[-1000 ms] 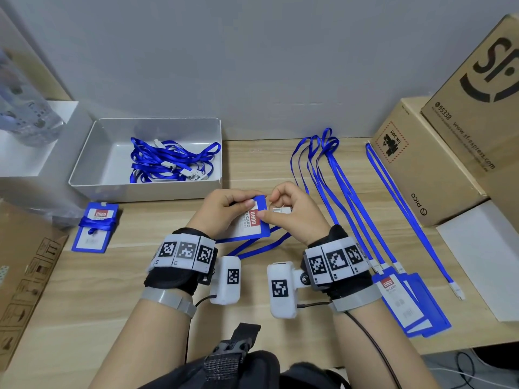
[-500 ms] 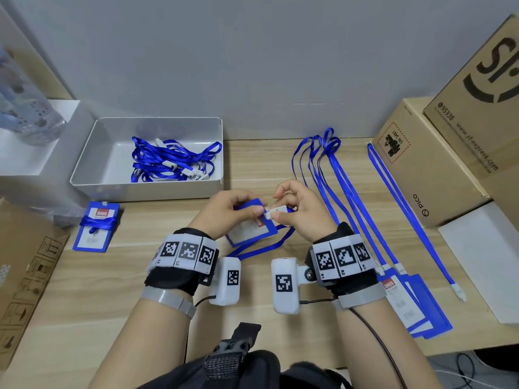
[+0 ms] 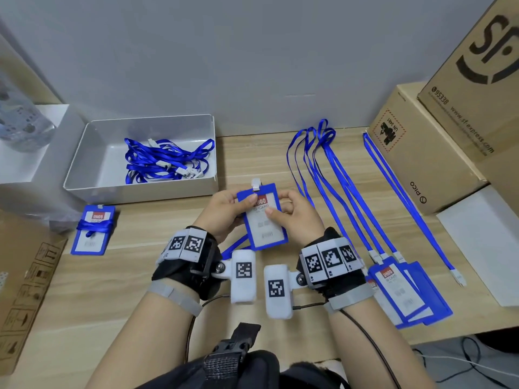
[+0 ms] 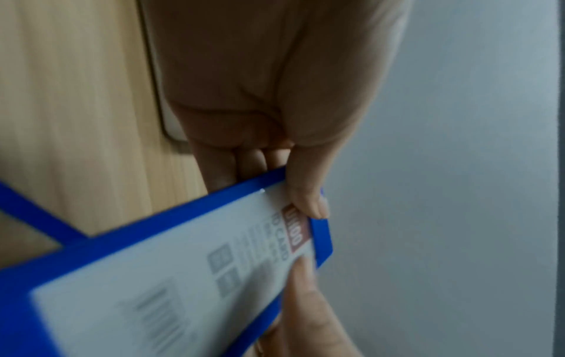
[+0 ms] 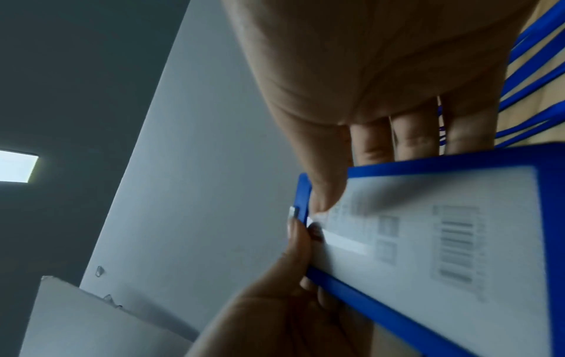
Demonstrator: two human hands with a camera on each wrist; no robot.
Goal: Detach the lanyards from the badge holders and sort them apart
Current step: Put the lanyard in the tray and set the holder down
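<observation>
Both hands hold a blue badge holder (image 3: 262,220) upright above the table, its card facing me. My left hand (image 3: 241,202) pinches its top left corner, thumb on the front. My right hand (image 3: 276,210) pinches the right edge, thumb on the card. A pale clip (image 3: 256,184) sticks up from the holder's top edge. A loop of blue lanyard strap (image 3: 235,247) shows below the holder by my left wrist. The left wrist view shows the left hand (image 4: 308,200) pinching the holder (image 4: 183,277). The right wrist view shows the right hand (image 5: 324,190) on the holder (image 5: 443,241).
A white tray (image 3: 92,167) at the back left holds several loose lanyards (image 3: 165,161). A wrapped badge holder (image 3: 92,234) lies left. Several lanyards (image 3: 337,178) with stacked badge holders (image 3: 404,293) lie right. Cardboard boxes (image 3: 421,153) stand at the far right.
The badge holder has turned from tilted to upright with its clip at the top. My right hand has left the clip and now pinches the holder's right edge.
</observation>
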